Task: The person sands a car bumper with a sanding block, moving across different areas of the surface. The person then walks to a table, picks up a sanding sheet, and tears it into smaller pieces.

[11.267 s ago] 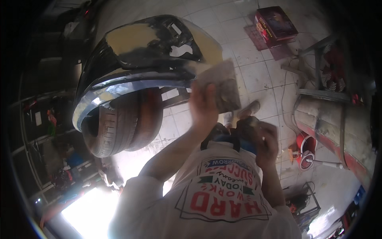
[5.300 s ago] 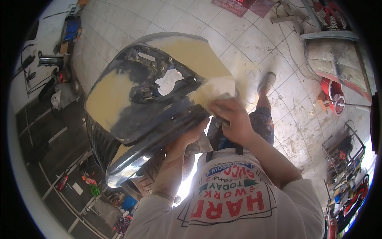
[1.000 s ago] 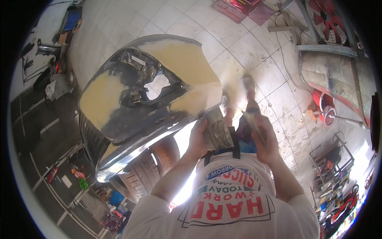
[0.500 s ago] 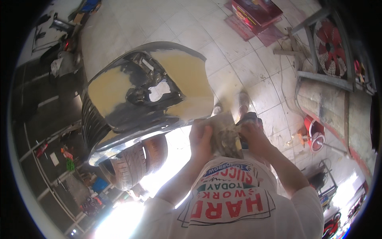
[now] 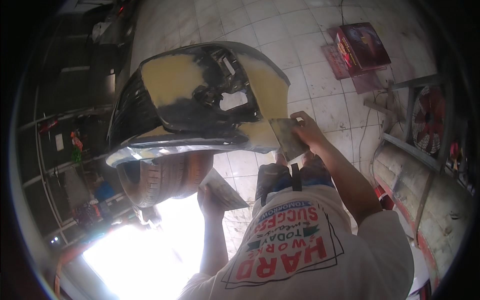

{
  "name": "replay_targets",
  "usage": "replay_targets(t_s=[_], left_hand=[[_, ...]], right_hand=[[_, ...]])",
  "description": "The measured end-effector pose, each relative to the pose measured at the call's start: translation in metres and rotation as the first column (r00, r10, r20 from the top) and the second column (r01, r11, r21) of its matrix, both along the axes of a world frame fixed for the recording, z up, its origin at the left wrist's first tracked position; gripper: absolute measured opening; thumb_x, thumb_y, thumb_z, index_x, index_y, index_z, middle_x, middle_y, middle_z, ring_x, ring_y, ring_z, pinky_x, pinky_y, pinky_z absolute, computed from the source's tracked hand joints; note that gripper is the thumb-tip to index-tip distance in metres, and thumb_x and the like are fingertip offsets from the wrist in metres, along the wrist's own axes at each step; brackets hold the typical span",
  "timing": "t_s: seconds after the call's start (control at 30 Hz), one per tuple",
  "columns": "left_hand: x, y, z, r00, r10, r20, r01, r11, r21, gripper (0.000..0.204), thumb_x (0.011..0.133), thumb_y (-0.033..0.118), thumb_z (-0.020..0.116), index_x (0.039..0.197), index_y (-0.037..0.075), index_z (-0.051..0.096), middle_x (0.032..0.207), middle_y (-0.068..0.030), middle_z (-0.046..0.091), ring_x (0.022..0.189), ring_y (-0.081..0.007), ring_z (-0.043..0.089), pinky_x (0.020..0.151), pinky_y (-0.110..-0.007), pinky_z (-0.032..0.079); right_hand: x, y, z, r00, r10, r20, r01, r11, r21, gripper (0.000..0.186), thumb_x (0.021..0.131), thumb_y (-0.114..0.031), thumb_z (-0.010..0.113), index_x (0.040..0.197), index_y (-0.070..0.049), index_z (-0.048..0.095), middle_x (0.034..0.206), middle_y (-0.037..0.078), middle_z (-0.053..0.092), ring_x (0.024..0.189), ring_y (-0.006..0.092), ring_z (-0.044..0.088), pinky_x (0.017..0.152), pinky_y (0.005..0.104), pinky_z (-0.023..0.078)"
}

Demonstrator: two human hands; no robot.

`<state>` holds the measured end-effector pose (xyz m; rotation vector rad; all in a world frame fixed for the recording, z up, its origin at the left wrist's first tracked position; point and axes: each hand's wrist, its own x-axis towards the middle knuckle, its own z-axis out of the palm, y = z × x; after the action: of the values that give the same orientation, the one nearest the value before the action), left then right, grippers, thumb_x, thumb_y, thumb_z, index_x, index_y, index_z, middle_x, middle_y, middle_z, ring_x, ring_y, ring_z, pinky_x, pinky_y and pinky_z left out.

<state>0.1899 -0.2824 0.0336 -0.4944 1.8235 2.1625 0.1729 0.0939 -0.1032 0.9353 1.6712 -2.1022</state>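
Note:
A car bumper (image 5: 175,82), black with broad patches of tan filler, stands raised in front of me. My right hand (image 5: 310,132) grips a flat, smeared grey-green square sheet (image 5: 287,139) by its right edge, thumb and fingers closed on it. The sheet lies against or just over the bumper's lower right end; whether it touches I cannot tell. Lower and to the left, my left hand (image 5: 211,201) is closed on a thin grey flat plate (image 5: 224,191), held tilted, apart from the bumper.
Tyres (image 5: 170,175) sit beneath the bumper. A dark red box (image 5: 362,45) lies on the tiled floor (image 5: 270,30) at the far right. A red-bladed fan (image 5: 429,120) in a metal frame stands at the right, with shelving (image 5: 40,165) at the left.
My hands were together at my front with a smeared square piece between them. They have parted: the right went forward to the bumper's end, the left moved left. The view has also shifted.

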Motion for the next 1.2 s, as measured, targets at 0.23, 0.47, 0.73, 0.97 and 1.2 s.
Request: replay_targets(t_s=[0.23, 0.47, 0.73, 0.97, 1.2], left_hand=[[0.020, 0.009, -0.002, 0.996, 0.091, 0.002, -0.091, 0.995, 0.032, 0.032, 0.107, 0.024, 0.056, 0.129, 0.000, 0.054, 0.117, -0.0132, 0.063, 0.105, -0.0252, 0.065, 0.090, -0.040, 0.055], [0.019, 0.002, -0.007, 0.982, 0.169, 0.086, -0.183, 0.963, 0.198, 0.030, 0.108, 0.022, 0.053, 0.131, 0.002, 0.053, 0.119, -0.0122, 0.064, 0.107, -0.0271, 0.065, 0.090, -0.041, 0.056], [0.011, 0.015, -0.017, 0.992, -0.004, 0.125, -0.042, 0.932, 0.360, 0.040, 0.107, 0.015, 0.048, 0.147, 0.009, 0.044, 0.129, -0.0108, 0.061, 0.116, -0.0251, 0.064, 0.093, -0.040, 0.057], [0.008, 0.008, -0.016, 0.985, 0.059, 0.164, -0.127, 0.887, 0.445, 0.037, 0.107, 0.014, 0.046, 0.144, 0.007, 0.046, 0.126, -0.0118, 0.063, 0.110, -0.0261, 0.067, 0.087, -0.042, 0.060], [0.017, -0.018, -0.029, 0.971, 0.141, 0.194, -0.212, 0.883, 0.419, 0.036, 0.107, 0.013, 0.045, 0.143, 0.008, 0.048, 0.125, -0.0117, 0.065, 0.111, -0.0263, 0.067, 0.088, -0.042, 0.061]], right_hand=[[-0.026, -0.026, 0.018, 0.995, -0.037, 0.088, 0.053, 0.981, -0.185, 0.050, 0.081, -0.006, 0.065, 0.130, -0.004, 0.059, 0.109, 0.015, 0.067, 0.092, 0.0243, 0.067, 0.078, 0.0364, 0.056], [-0.034, -0.032, 0.048, 0.997, -0.069, 0.032, 0.075, 0.955, -0.288, 0.048, 0.083, -0.005, 0.068, 0.130, -0.006, 0.059, 0.110, 0.015, 0.067, 0.092, 0.0222, 0.069, 0.075, 0.0373, 0.059], [-0.013, -0.014, 0.031, 0.988, -0.144, 0.064, 0.157, 0.935, -0.319, 0.052, 0.091, -0.012, 0.075, 0.137, -0.005, 0.054, 0.112, 0.014, 0.068, 0.096, 0.0232, 0.071, 0.079, 0.0386, 0.062], [-0.022, -0.010, 0.020, 0.995, -0.033, 0.090, 0.053, 0.973, -0.224, 0.037, 0.087, -0.016, 0.081, 0.119, -0.008, 0.066, 0.106, 0.015, 0.070, 0.089, 0.0219, 0.072, 0.076, 0.0374, 0.062], [-0.030, -0.018, 0.026, 0.994, -0.024, 0.106, 0.046, 0.976, -0.212, 0.032, 0.086, -0.016, 0.082, 0.114, -0.007, 0.070, 0.103, 0.014, 0.072, 0.086, 0.0213, 0.073, 0.072, 0.0377, 0.064]])
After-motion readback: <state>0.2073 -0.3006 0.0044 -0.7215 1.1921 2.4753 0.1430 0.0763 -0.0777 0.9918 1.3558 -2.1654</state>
